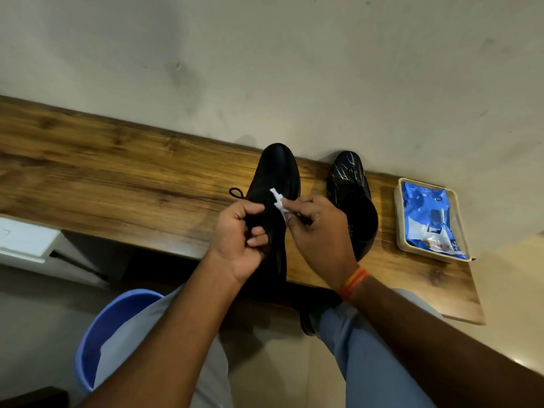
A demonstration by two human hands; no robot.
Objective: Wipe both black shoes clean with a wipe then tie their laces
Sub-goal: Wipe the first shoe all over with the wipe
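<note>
Two black shoes stand on a wooden shelf [117, 178], toes toward the wall. The left shoe [276, 169] looks smooth and dark; a lace loop [235, 192] sticks out on its left side. The right shoe [350, 184] carries white streaks on its toe. My left hand [238, 237] is curled over the left shoe's lace area and pinches a lace. My right hand [318, 225] pinches a small crumpled white wipe [279, 203] over the same shoe.
A cream tray [401, 231] holding a blue wipes pack [432, 219] sits at the shelf's right end. A blue bucket [97, 334] stands on the floor at lower left. A white box [26, 237] lies left below the shelf. The wall is right behind the shoes.
</note>
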